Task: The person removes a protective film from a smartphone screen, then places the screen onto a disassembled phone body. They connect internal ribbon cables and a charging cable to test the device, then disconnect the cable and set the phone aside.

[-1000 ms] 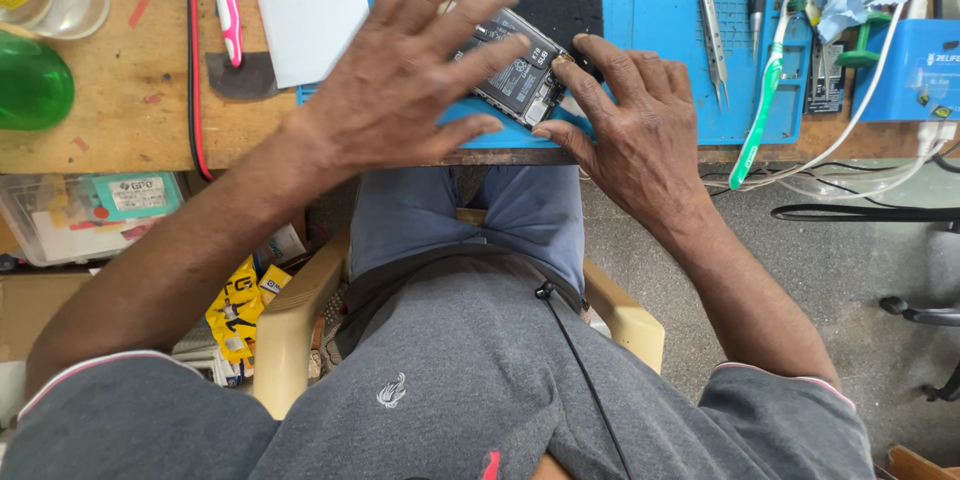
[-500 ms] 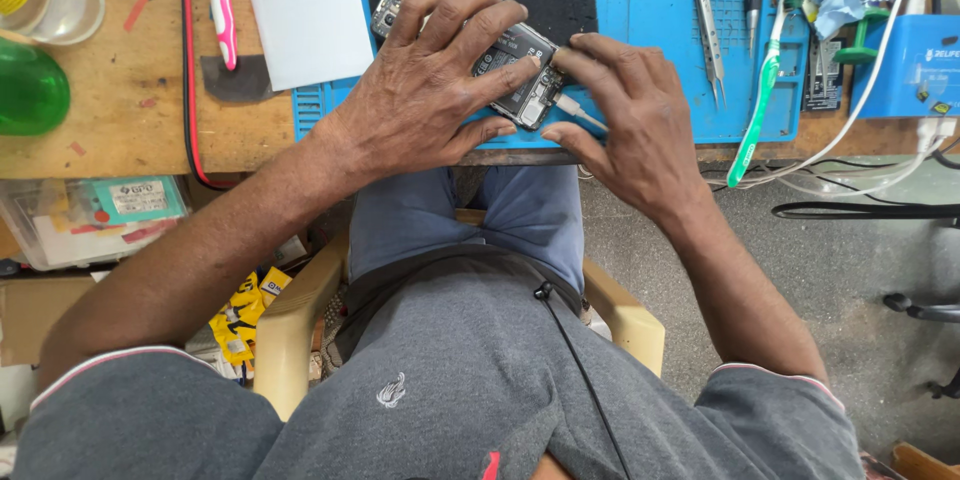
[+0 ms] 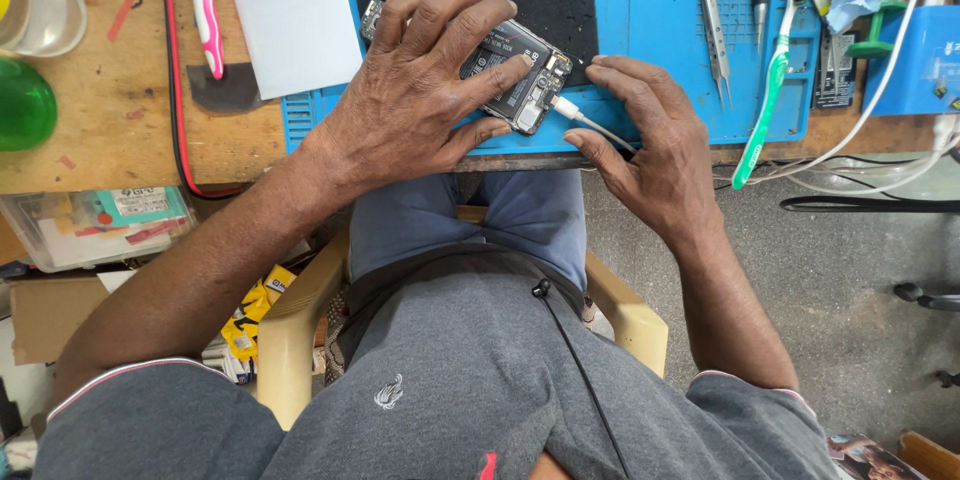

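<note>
Half a second on, the right hand had slid off the opened, backless black smartphone toward the near right, its fingers loosely curled around a thin white charging cable plugged into the phone's lower end. The left hand lay spread wide over the phone, pinning it to the black anti-static pad on the blue silicone repair mat. The phone's long axis ran diagonally from far left to near right, its connector end pointing at the right hand, the nearer of the two to that port. Steel tweezers and a green-and-white toothbrush lay to the right.
</note>
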A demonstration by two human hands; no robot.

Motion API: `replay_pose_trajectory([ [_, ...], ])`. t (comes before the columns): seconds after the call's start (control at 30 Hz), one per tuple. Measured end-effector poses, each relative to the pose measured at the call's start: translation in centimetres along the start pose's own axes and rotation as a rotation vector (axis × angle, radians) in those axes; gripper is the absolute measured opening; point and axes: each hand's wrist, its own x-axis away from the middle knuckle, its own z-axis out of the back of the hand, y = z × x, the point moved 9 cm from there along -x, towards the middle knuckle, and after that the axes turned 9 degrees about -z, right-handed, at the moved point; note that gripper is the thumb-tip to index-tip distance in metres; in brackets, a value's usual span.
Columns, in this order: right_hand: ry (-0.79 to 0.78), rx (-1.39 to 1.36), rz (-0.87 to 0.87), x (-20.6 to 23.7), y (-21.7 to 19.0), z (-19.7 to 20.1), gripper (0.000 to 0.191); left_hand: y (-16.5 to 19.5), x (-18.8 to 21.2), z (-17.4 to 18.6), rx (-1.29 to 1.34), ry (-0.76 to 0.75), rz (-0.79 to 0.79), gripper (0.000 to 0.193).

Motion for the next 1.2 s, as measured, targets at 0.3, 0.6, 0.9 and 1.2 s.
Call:
replay_pose_trajectory([
  [0.3,0.013,-0.046,-0.044,-0.3,1.0,-0.1,0.053,-0.3,-0.3,-0.2,-0.002,-0.018,0.005,0.053],
  [0.6,-0.051,0.162,0.119,-3.1,-0.5,-0.4,0.055,-0.6,-0.5,-0.3,0.018,-0.016,0.032,0.057],
  [0.9,-0.045,0.151,0.139,-3.3,-0.2,-0.8,0.059,-1.0,-0.2,-0.7,-0.012,-0.027,0.06,0.065],
  [1.2,-0.027,-0.053,0.047,-3.4,1.3,-0.8,0.06,-1.0,-0.2,-0.7,-0.005,-0.035,0.064,0.063],
])
